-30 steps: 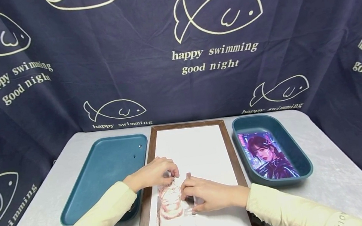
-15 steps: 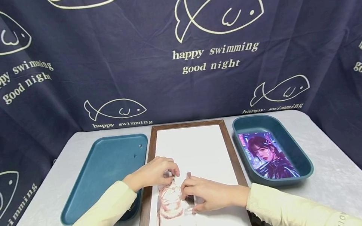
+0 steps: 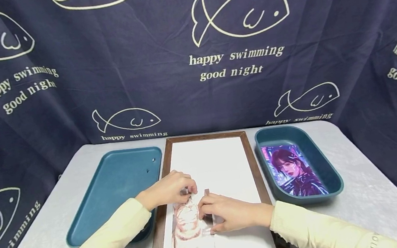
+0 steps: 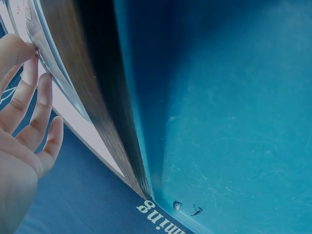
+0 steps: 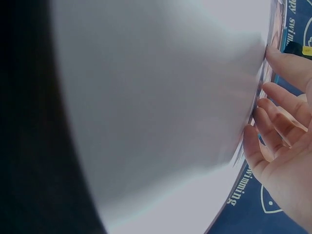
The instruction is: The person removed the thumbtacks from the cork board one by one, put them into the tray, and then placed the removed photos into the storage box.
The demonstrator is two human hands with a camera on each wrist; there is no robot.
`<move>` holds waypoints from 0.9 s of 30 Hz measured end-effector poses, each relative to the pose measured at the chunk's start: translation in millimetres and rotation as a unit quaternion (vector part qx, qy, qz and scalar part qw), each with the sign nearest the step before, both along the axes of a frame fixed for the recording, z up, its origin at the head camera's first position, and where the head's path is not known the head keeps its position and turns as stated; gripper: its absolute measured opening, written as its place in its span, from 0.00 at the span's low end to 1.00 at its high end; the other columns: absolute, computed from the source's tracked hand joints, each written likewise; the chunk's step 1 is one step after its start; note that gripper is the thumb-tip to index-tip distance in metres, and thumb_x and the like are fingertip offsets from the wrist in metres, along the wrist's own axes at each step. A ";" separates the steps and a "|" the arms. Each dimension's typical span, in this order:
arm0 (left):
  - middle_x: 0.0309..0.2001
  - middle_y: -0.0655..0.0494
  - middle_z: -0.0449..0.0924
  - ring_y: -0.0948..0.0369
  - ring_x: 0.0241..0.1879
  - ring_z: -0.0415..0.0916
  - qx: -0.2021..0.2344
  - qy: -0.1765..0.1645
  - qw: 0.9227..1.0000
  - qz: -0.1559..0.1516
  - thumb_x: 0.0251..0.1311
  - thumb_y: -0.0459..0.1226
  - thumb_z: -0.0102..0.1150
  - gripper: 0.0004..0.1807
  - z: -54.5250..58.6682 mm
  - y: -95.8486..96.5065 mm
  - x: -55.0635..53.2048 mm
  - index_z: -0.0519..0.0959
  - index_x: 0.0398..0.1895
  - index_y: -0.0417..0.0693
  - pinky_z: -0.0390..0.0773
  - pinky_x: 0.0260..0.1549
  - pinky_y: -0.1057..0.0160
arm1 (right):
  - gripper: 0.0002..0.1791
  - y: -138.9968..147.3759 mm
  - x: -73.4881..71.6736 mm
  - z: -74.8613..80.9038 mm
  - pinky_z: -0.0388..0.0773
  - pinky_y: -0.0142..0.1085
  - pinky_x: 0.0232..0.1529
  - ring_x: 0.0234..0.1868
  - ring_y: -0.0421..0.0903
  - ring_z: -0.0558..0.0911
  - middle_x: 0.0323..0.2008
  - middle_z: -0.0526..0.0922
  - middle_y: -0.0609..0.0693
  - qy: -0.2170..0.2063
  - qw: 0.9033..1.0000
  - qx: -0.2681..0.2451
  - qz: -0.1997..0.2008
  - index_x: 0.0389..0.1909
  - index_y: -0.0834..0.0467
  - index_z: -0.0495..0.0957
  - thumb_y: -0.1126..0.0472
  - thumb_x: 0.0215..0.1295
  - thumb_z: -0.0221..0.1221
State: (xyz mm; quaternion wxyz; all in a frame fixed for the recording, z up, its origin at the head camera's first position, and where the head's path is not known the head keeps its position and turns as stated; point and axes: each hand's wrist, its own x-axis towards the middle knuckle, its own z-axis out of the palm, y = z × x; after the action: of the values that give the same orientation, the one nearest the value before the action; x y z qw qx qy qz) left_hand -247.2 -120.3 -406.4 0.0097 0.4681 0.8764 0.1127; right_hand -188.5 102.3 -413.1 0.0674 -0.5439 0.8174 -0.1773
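A photo of a striped cat (image 3: 187, 224) lies over the lower left of the white backing in a brown wooden frame (image 3: 156, 245). At its upper edge, my left hand (image 3: 173, 188) pinches it between thumb and fingertips; the left wrist view shows the thumb (image 4: 17, 51) meeting a glossy, clear-looking edge. My right hand (image 3: 229, 212) lies over the photo's right side, thumb and fingers spread and softly bent. In the right wrist view its fingertips (image 5: 249, 131) touch down along the edge. Part of the photo is hidden beneath the hands.
To the left a flat teal tray (image 3: 117, 192) holds two tiny metal bits (image 4: 177, 205). On the right stands a deeper teal bin (image 3: 322, 162) with a purple portrait picture (image 3: 291, 168) inside. A dark blue fish-print curtain (image 3: 179, 89) hangs behind the grey-covered table (image 3: 369, 185).
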 end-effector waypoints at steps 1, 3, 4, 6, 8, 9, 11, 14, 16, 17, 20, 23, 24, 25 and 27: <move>0.30 0.66 0.78 0.69 0.33 0.74 -0.001 0.002 1.000 -0.001 0.47 0.36 0.62 0.07 -0.2 0.1 -0.1 0.79 0.32 0.56 0.70 0.41 0.62 | 0.18 0.1 0.0 -0.1 0.54 0.49 0.66 0.54 0.38 0.69 0.46 0.71 0.42 0.000 1.000 0.000 0.000 0.43 0.54 0.74 0.54 0.51 0.65; 0.29 0.67 0.78 0.69 0.32 0.74 0.000 0.008 1.000 -0.003 0.46 0.36 0.62 0.07 -0.8 0.3 -0.6 0.79 0.31 0.56 0.71 0.41 0.61 | 0.18 0.3 0.1 -0.3 0.54 0.49 0.66 0.55 0.38 0.69 0.46 0.71 0.42 0.000 1.000 -0.001 0.001 0.43 0.54 0.73 0.54 0.51 0.65; 0.29 0.67 0.78 0.70 0.32 0.74 0.001 0.012 1.000 -0.005 0.46 0.36 0.62 0.07 -1.1 0.3 -1.0 0.79 0.31 0.56 0.71 0.42 0.61 | 0.18 0.4 0.2 -0.4 0.53 0.49 0.66 0.55 0.38 0.69 0.46 0.71 0.42 0.000 1.000 -0.001 0.001 0.43 0.54 0.73 0.54 0.51 0.65; 0.28 0.67 0.78 0.70 0.31 0.74 0.002 0.017 1.000 -0.007 0.45 0.35 0.62 0.08 -1.3 0.4 -1.3 0.79 0.30 0.56 0.71 0.42 0.61 | 0.18 0.5 0.1 -0.5 0.53 0.49 0.66 0.55 0.37 0.69 0.46 0.71 0.42 0.001 1.000 -0.002 0.002 0.43 0.54 0.73 0.54 0.51 0.65; 0.27 0.67 0.78 0.70 0.29 0.73 0.003 0.020 1.000 -0.008 0.45 0.35 0.62 0.08 -1.1 0.6 -1.4 0.79 0.30 0.56 0.71 0.42 0.61 | 0.18 0.6 0.0 -0.7 0.53 0.48 0.66 0.55 0.37 0.69 0.46 0.70 0.42 0.000 1.000 -0.002 0.002 0.43 0.54 0.73 0.54 0.51 0.64; 0.27 0.67 0.78 0.70 0.29 0.73 0.003 0.021 1.000 -0.009 0.44 0.35 0.62 0.08 -1.0 0.7 -1.4 0.79 0.30 0.56 0.71 0.42 0.61 | 0.18 0.6 -0.1 -0.8 0.53 0.48 0.66 0.55 0.37 0.69 0.46 0.70 0.42 0.000 1.000 -0.001 0.002 0.43 0.54 0.73 0.54 0.51 0.64; 0.27 0.67 0.78 0.70 0.28 0.72 0.002 0.022 1.000 -0.009 0.44 0.35 0.62 0.08 -0.4 0.9 -1.2 0.79 0.30 0.56 0.70 0.42 0.61 | 0.18 0.6 -0.4 -1.1 0.53 0.48 0.66 0.55 0.37 0.69 0.46 0.70 0.42 0.000 1.000 -0.001 0.002 0.43 0.53 0.73 0.54 0.51 0.64; 0.26 0.67 0.78 0.70 0.28 0.72 0.002 0.018 1.000 -0.008 0.44 0.35 0.62 0.07 0.2 1.2 -0.8 0.79 0.30 0.55 0.70 0.42 0.60 | 0.18 0.7 -0.8 -1.1 0.53 0.48 0.66 0.55 0.37 0.68 0.47 0.70 0.42 -0.005 1.000 0.001 0.000 0.43 0.53 0.73 0.54 0.52 0.64; 0.26 0.67 0.78 0.70 0.28 0.72 0.005 0.015 1.000 -0.008 0.44 0.35 0.62 0.08 0.4 1.6 -0.8 0.79 0.30 0.55 0.70 0.42 0.61 | 0.18 0.8 -0.7 -0.8 0.53 0.48 0.66 0.55 0.37 0.68 0.47 0.70 0.42 -0.007 1.000 0.002 0.000 0.43 0.53 0.73 0.54 0.52 0.64; 0.26 0.67 0.78 0.69 0.27 0.72 0.006 0.014 1.000 -0.009 0.44 0.35 0.62 0.08 0.4 1.7 -0.9 0.79 0.30 0.55 0.71 0.42 0.61 | 0.18 0.8 -0.6 -0.5 0.53 0.48 0.66 0.55 0.37 0.69 0.47 0.70 0.42 -0.008 1.000 0.002 0.000 0.44 0.53 0.73 0.54 0.52 0.64; 0.26 0.66 0.78 0.70 0.27 0.72 0.009 0.009 1.000 -0.009 0.44 0.34 0.62 0.08 0.2 2.0 -1.4 0.79 0.30 0.54 0.72 0.40 0.62 | 0.18 0.8 -0.4 0.2 0.53 0.48 0.66 0.55 0.37 0.69 0.47 0.70 0.42 -0.011 1.000 0.003 0.000 0.44 0.53 0.73 0.54 0.52 0.64; 0.26 0.66 0.78 0.69 0.27 0.72 0.011 0.003 1.000 -0.007 0.44 0.34 0.62 0.08 0.2 2.2 -1.9 0.79 0.30 0.54 0.72 0.38 0.66 | 0.18 0.6 -0.2 0.9 0.53 0.48 0.66 0.55 0.37 0.68 0.47 0.70 0.42 -0.011 1.000 0.006 -0.002 0.44 0.53 0.73 0.54 0.52 0.64; 0.26 0.66 0.78 0.69 0.27 0.72 0.011 0.001 1.000 -0.006 0.44 0.34 0.62 0.08 0.3 2.2 -2.1 0.79 0.30 0.54 0.72 0.37 0.67 | 0.18 0.6 -0.2 1.0 0.53 0.48 0.66 0.55 0.37 0.68 0.47 0.70 0.42 -0.011 1.000 0.007 -0.002 0.44 0.53 0.73 0.54 0.52 0.64; 0.26 0.66 0.78 0.69 0.28 0.73 0.013 -0.002 1.000 -0.005 0.44 0.33 0.62 0.08 0.4 2.3 -2.3 0.79 0.30 0.54 0.73 0.35 0.68 | 0.18 0.5 -0.1 1.2 0.53 0.48 0.66 0.55 0.37 0.68 0.47 0.70 0.42 -0.011 1.000 0.008 -0.003 0.44 0.53 0.73 0.54 0.52 0.64; 0.27 0.66 0.78 0.69 0.28 0.73 0.015 -0.008 1.000 -0.004 0.44 0.33 0.61 0.08 0.8 2.1 -2.3 0.79 0.30 0.54 0.72 0.34 0.70 | 0.18 0.5 0.1 1.6 0.54 0.48 0.66 0.54 0.37 0.69 0.47 0.70 0.42 -0.011 1.000 0.009 -0.004 0.44 0.53 0.73 0.54 0.52 0.64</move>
State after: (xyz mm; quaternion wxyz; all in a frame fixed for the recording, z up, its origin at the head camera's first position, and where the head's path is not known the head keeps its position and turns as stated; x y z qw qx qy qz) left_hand -249.6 -118.2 -405.7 0.0099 0.4709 0.8726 0.1296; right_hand -188.4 102.8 -411.5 0.0804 -0.5381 0.8202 -0.1766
